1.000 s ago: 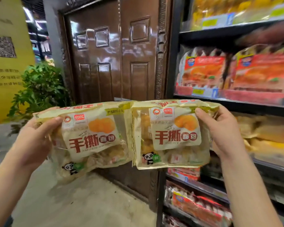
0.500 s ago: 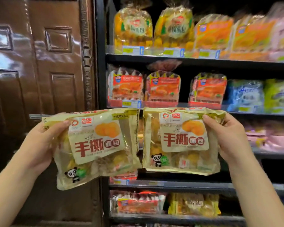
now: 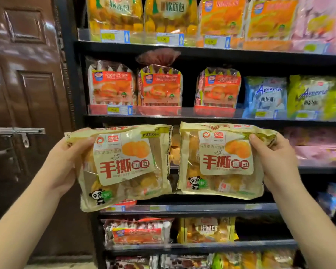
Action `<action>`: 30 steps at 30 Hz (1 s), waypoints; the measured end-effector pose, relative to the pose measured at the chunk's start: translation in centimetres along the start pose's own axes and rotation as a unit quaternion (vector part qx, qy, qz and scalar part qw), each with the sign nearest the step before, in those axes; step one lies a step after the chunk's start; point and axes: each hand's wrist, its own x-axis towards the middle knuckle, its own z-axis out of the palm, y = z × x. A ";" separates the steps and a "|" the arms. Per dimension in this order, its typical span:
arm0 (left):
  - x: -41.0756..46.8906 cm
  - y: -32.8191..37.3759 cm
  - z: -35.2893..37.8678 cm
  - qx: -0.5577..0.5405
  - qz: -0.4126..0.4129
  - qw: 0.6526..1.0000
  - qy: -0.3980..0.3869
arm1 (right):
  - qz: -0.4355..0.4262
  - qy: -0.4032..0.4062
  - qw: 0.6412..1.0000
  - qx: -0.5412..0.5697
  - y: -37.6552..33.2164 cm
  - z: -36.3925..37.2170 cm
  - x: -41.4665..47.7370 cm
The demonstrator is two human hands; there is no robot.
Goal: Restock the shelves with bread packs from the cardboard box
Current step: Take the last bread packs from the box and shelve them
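I hold two cream-yellow bread packs with red lettering and a panda, side by side in front of the black shelves (image 3: pixel 182 118). My left hand (image 3: pixel 66 162) grips the left pack (image 3: pixel 124 167) by its upper left edge, thumb on the front. My right hand (image 3: pixel 275 162) grips the right pack (image 3: pixel 219 162) by its upper right corner. Both packs hang upright before the third shelf level, which they mostly hide. The cardboard box is out of view.
Red-orange bread bags (image 3: pixel 159 88) and blue and green packs (image 3: pixel 266 96) fill the shelf above. Yellow and orange bags (image 3: pixel 171 14) stand on the top shelf. More packs (image 3: pixel 138 233) lie on lower shelves. A brown door (image 3: pixel 27 94) with a metal latch (image 3: pixel 21 133) is at left.
The view has swung right from the door and plant to the shelves and come closer. Both hands still hold their packs, now level with the third shelf.
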 end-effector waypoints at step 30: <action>7.0 -21.5 6.4 -0.015 -0.133 0.991 0.007 | 0.209 0.157 0.959 0.106 28.7 2.3 2.0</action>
